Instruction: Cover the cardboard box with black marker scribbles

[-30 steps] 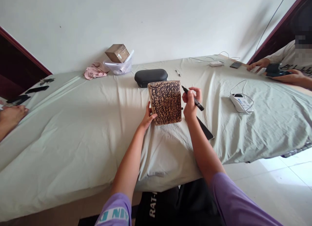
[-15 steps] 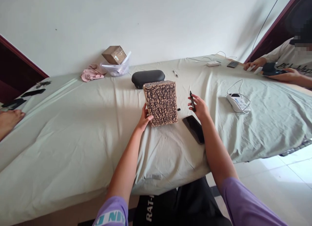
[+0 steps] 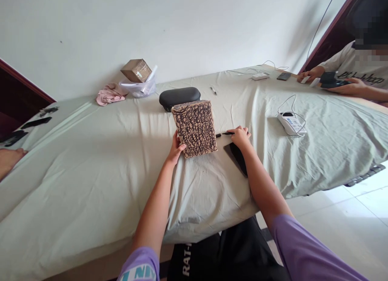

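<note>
A cardboard box [image 3: 195, 129], its facing side covered in black looped scribbles, stands tilted on the cloth. My left hand [image 3: 176, 148] grips its lower left edge, thumb on the scribbled face. To the right of the box, my right hand [image 3: 241, 135] is closed around a black marker [image 3: 228, 133], whose tip points left at a black marker cap [image 3: 218, 135] lying beside the box. Under my right wrist is a dark phone [image 3: 235, 155], partly hidden by the forearm.
Behind the box lies a black hard case [image 3: 178, 97]. Further back are a pen [image 3: 214, 90], a pink cloth [image 3: 110, 94] and a plastic bin [image 3: 141, 89] bearing a small carton [image 3: 136, 70]. A white corded device [image 3: 291, 123] is at right; another person sits beyond it.
My right hand has lowered and turned, bringing the marker from upright to nearly level, its tip near the cap. My left hand still holds the box. The view has shifted slightly.
</note>
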Demonstrator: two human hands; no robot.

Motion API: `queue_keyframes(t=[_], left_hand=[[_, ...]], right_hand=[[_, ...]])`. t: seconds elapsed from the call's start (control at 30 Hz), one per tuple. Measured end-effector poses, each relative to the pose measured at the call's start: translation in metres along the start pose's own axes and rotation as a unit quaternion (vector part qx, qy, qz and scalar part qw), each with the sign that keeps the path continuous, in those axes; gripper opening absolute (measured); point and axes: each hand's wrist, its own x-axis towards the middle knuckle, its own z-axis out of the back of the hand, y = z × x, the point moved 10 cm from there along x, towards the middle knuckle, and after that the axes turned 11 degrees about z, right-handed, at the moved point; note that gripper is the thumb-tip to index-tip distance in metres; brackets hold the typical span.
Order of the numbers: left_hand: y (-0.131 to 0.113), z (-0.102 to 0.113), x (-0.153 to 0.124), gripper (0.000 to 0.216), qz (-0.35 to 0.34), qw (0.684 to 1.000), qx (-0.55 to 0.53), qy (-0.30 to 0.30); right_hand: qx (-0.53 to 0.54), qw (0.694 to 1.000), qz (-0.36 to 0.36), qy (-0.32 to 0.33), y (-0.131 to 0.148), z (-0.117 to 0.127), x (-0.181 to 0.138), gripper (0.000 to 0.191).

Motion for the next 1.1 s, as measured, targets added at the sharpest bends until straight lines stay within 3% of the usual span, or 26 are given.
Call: queue_keyframes(t=[0.57, 0.97, 1.1], left_hand=[[-0.002, -0.004, 0.002, 0.121, 0.015, 1.0, -0.007, 0.0], [-0.011, -0.009, -0.002, 0.11, 0.019, 1.0, -0.004, -0.012], [-0.011, -0.009, -0.003, 0.108, 0.026, 1.0, -0.005, -0.014]], right_hand=[[-0.015, 0.996, 0.09, 0.001, 0.024, -0.012, 0.003, 0.048], [-0.04, 0.986, 0.163, 0.0, 0.048, -0.013, -0.006, 0.055], [-0.038, 0.976, 0.213, 0.026, 0.066, -0.025, -0.005, 0.05]])
